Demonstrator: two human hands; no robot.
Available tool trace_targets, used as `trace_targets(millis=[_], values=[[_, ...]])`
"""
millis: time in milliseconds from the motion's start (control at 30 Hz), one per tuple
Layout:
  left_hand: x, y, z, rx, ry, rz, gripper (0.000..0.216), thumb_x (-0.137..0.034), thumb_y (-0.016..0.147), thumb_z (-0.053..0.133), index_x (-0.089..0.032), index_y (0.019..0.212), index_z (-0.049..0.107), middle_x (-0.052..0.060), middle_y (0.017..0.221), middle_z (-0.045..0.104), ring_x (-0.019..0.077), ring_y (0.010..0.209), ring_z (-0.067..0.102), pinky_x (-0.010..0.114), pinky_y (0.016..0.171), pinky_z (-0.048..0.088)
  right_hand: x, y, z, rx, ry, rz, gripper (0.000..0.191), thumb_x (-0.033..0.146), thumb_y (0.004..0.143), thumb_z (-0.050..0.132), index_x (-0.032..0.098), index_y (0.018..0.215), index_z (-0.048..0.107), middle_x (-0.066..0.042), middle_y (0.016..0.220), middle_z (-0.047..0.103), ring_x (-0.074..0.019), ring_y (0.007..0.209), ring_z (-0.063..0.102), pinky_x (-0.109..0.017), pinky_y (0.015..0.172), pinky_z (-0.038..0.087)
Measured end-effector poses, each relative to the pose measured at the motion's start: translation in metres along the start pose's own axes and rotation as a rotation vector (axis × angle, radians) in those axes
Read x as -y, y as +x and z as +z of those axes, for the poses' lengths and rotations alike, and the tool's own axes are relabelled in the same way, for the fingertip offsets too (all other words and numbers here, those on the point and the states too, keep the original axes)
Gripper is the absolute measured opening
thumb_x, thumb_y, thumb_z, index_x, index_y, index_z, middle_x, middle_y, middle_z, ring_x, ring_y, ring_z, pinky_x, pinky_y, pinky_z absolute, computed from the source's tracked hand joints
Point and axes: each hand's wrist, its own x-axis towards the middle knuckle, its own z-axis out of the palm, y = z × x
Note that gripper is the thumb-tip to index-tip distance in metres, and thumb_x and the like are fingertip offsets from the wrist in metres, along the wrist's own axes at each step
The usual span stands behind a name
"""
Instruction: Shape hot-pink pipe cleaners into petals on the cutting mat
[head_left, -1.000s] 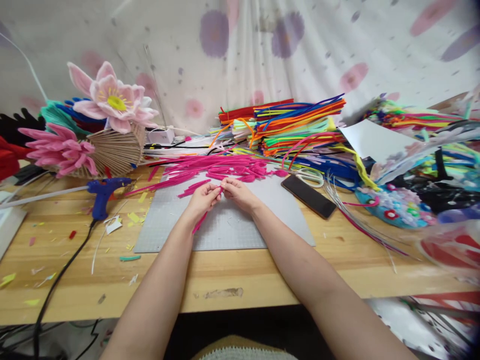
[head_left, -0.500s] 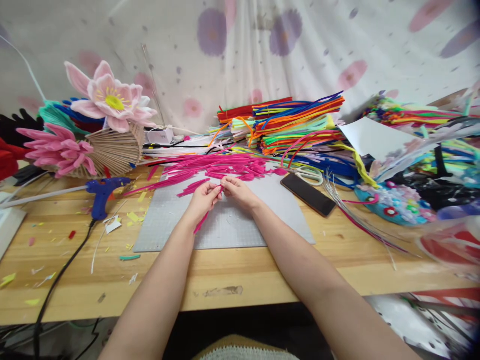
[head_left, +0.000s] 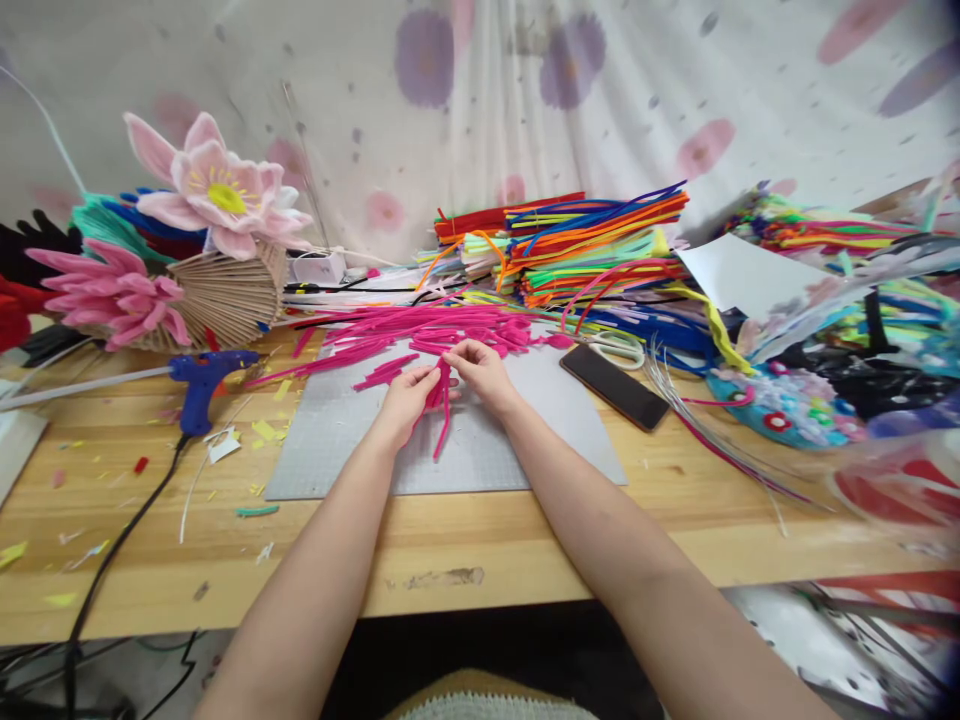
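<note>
Over the grey cutting mat (head_left: 330, 450), my left hand (head_left: 409, 400) is closed on several magenta pipe cleaners (head_left: 442, 420), whose ends hang down below the fingers. My right hand (head_left: 481, 372) pinches the top of the same pipe cleaners with thumb and forefinger, close beside the left fingertips. How the strands join at the top is hidden by the fingers. Just beyond both hands lies a loose pile of magenta pipe cleaners (head_left: 420, 325), with a few short pieces (head_left: 386, 372) to the left.
A blue glue gun (head_left: 201, 385) with its black cord lies left, near pipe-cleaner flowers (head_left: 217, 190) and scraps. Right of the mat are a phone (head_left: 615, 387), scissors (head_left: 619, 348) and thin wires (head_left: 720, 435). Bundles of coloured pipe cleaners (head_left: 600, 240) stand behind.
The magenta strands in my hands have swung round, from behind my left wrist to hanging between the hands. My right hand has lifted slightly, and its fingers have shifted at the strands' top.
</note>
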Motion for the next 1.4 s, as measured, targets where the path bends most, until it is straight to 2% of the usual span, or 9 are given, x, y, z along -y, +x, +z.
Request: trace_targets(millis=[67, 167, 400, 533, 600, 733, 833, 1067, 1400], values=[[-0.001, -0.001, -0.001, -0.057, 0.034, -0.032, 0.024, -0.026, 0.062, 0.07, -0.013, 0.082, 0.066, 0.004, 0.065, 0.065, 0.0122, 0.055, 0.059, 0.025, 0.055, 0.047, -0.001, 0.001, 0.001, -0.001, 0.001, -0.016, 0.033, 0.044, 0.06, 0.068, 0.017, 0.067, 0.052, 0.005, 0.059, 0.047, -0.0073, 0.055, 0.042, -0.022, 0.055, 0.035], [-0.003, -0.001, -0.005, -0.143, 0.107, -0.012, 0.024, -0.024, 0.054, 0.074, -0.012, 0.074, 0.07, 0.002, 0.061, 0.063, 0.0107, 0.053, 0.055, 0.024, 0.054, 0.044, -0.002, 0.001, 0.003, 0.098, 0.007, -0.009, 0.029, 0.042, 0.063, 0.066, 0.017, 0.067, 0.052, 0.005, 0.06, 0.049, -0.007, 0.056, 0.043, -0.022, 0.056, 0.036], [-0.004, 0.003, -0.011, -0.181, 0.019, 0.082, 0.038, -0.027, 0.046, 0.079, -0.014, 0.08, 0.069, 0.004, 0.072, 0.067, 0.0111, 0.06, 0.058, 0.023, 0.057, 0.044, -0.005, -0.002, -0.001, 0.261, 0.127, 0.079, 0.032, 0.032, 0.059, 0.072, 0.018, 0.082, 0.056, 0.004, 0.071, 0.058, -0.0086, 0.065, 0.053, -0.022, 0.063, 0.04], [-0.007, 0.002, -0.01, -0.208, -0.065, 0.083, 0.03, -0.022, 0.049, 0.077, -0.014, 0.076, 0.067, 0.002, 0.071, 0.066, 0.0095, 0.06, 0.058, 0.02, 0.056, 0.044, -0.004, -0.003, 0.001, 0.288, 0.135, 0.104, 0.03, 0.03, 0.06, 0.071, 0.017, 0.079, 0.053, 0.003, 0.072, 0.058, -0.0083, 0.064, 0.054, -0.022, 0.062, 0.043], [-0.008, 0.002, -0.011, -0.16, -0.099, 0.053, 0.027, -0.019, 0.052, 0.076, -0.014, 0.076, 0.066, 0.002, 0.069, 0.065, 0.0089, 0.058, 0.058, 0.02, 0.054, 0.044, -0.003, -0.004, 0.001, 0.282, 0.126, 0.126, 0.03, 0.031, 0.06, 0.071, 0.017, 0.077, 0.05, 0.003, 0.07, 0.057, -0.0074, 0.059, 0.052, -0.022, 0.058, 0.042], [-0.011, 0.002, -0.016, 0.051, -0.163, -0.033, 0.027, -0.019, 0.058, 0.073, -0.013, 0.082, 0.064, 0.003, 0.07, 0.066, 0.0098, 0.058, 0.06, 0.023, 0.058, 0.048, -0.002, -0.005, 0.0, 0.272, 0.138, 0.189, 0.036, 0.034, 0.061, 0.07, 0.019, 0.081, 0.045, 0.005, 0.063, 0.056, -0.0073, 0.05, 0.051, -0.02, 0.048, 0.039], [-0.01, 0.003, -0.018, 0.091, -0.164, -0.028, 0.027, -0.02, 0.058, 0.073, -0.013, 0.083, 0.064, 0.003, 0.069, 0.066, 0.0099, 0.059, 0.06, 0.023, 0.059, 0.048, -0.001, -0.006, -0.001, 0.289, 0.149, 0.208, 0.036, 0.034, 0.062, 0.069, 0.019, 0.083, 0.043, 0.006, 0.063, 0.057, -0.0073, 0.048, 0.051, -0.02, 0.046, 0.037], [-0.007, 0.008, -0.015, -0.119, 0.008, 0.124, 0.029, -0.022, 0.048, 0.077, -0.013, 0.073, 0.065, 0.001, 0.067, 0.064, 0.0089, 0.056, 0.056, 0.019, 0.05, 0.042, -0.003, -0.005, -0.001, 0.285, 0.155, 0.179, 0.037, 0.031, 0.058, 0.072, 0.018, 0.079, 0.044, 0.008, 0.059, 0.054, -0.0055, 0.045, 0.049, -0.019, 0.046, 0.037], [-0.003, 0.007, -0.011, -0.187, 0.134, 0.294, 0.015, -0.017, 0.056, 0.066, -0.016, 0.068, 0.058, -0.002, 0.061, 0.059, 0.0082, 0.052, 0.052, 0.017, 0.046, 0.041, -0.004, -0.003, 0.0, 0.226, 0.132, 0.2, 0.035, 0.025, 0.058, 0.07, 0.018, 0.08, 0.043, 0.008, 0.056, 0.055, -0.0059, 0.045, 0.05, -0.02, 0.048, 0.039]])
